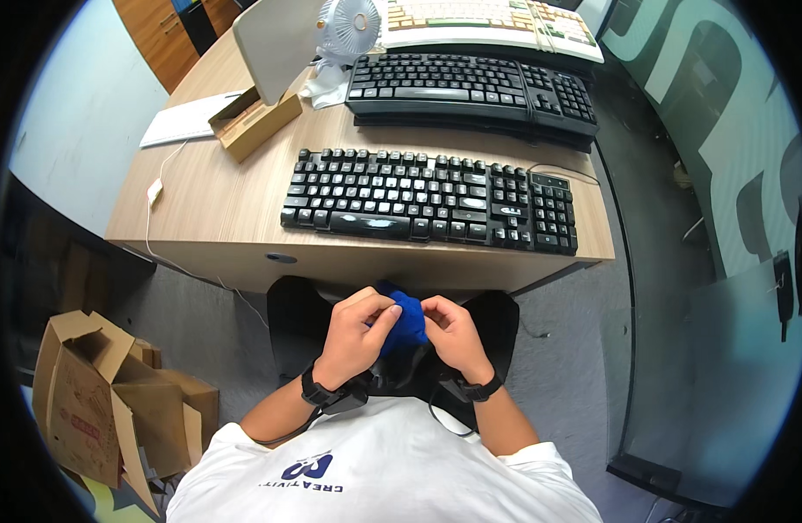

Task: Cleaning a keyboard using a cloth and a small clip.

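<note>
Over my lap, a blue cloth (406,323) is bunched between both hands. My left hand (356,327) pinches it between thumb and forefinger. On its other side, my right hand (454,331) grips the cloth's edge with curled fingers. Just beyond, on the desk, lies a black keyboard (388,193), its long side along the front edge. White patches show on several keycaps and on the space bar, and one spot in the top row looks lighter than the keys around it.
Behind lie stacked black keyboards (440,91) and a white keyboard (466,23). A small fan (349,29), a tablet-like panel (277,49) in an open cardboard box (260,131) and a white cable (148,222) occupy the left. Cardboard boxes (87,412) stand on the floor; a glass partition (715,366) rises right.
</note>
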Demonstrator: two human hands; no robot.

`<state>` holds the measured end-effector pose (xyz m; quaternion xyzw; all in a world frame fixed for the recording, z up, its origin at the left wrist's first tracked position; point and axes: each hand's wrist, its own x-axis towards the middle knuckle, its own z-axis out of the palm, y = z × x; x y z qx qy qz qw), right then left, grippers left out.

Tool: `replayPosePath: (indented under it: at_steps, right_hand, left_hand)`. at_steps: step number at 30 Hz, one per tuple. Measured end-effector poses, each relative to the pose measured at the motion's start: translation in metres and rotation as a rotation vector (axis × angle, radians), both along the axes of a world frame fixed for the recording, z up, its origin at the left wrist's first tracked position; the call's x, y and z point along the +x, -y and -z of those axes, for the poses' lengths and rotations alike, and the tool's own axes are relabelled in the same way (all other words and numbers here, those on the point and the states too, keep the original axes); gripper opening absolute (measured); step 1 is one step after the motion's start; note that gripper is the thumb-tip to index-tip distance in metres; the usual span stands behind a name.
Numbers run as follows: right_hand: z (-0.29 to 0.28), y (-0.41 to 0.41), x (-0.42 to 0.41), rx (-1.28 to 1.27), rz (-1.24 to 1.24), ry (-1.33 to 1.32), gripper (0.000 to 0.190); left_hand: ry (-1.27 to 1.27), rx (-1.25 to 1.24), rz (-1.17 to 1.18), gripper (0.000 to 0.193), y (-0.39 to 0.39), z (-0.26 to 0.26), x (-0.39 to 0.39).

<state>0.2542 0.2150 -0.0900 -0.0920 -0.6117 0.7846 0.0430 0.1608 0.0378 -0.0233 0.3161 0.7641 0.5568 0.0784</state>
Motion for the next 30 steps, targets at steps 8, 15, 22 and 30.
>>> replayPosePath:
  at_steps: [8, 15, 22, 30]
  right_hand:
    - [0.004, 0.003, -0.004, -0.314, -0.060, -0.125, 0.026]
    - [0.011, 0.014, -0.008, -0.327, 0.167, -0.151, 0.032]
    - [-0.001, 0.004, -0.004, -0.328, 0.133, -0.250, 0.035]
    - [-0.001, -0.012, 0.002, -0.258, 0.123, -0.149, 0.033]
  left_hand:
    - [0.116, 0.095, -0.049, 0.012, 0.005, -0.006, -0.001]
    - [-0.005, -0.037, 0.084, 0.012, 0.006, -0.009, -0.007]
    - [-0.096, -0.022, 0.116, 0.013, 0.002, -0.017, -0.009]
    - [-0.067, 0.169, -0.145, 0.011, 0.044, -0.099, -0.032]
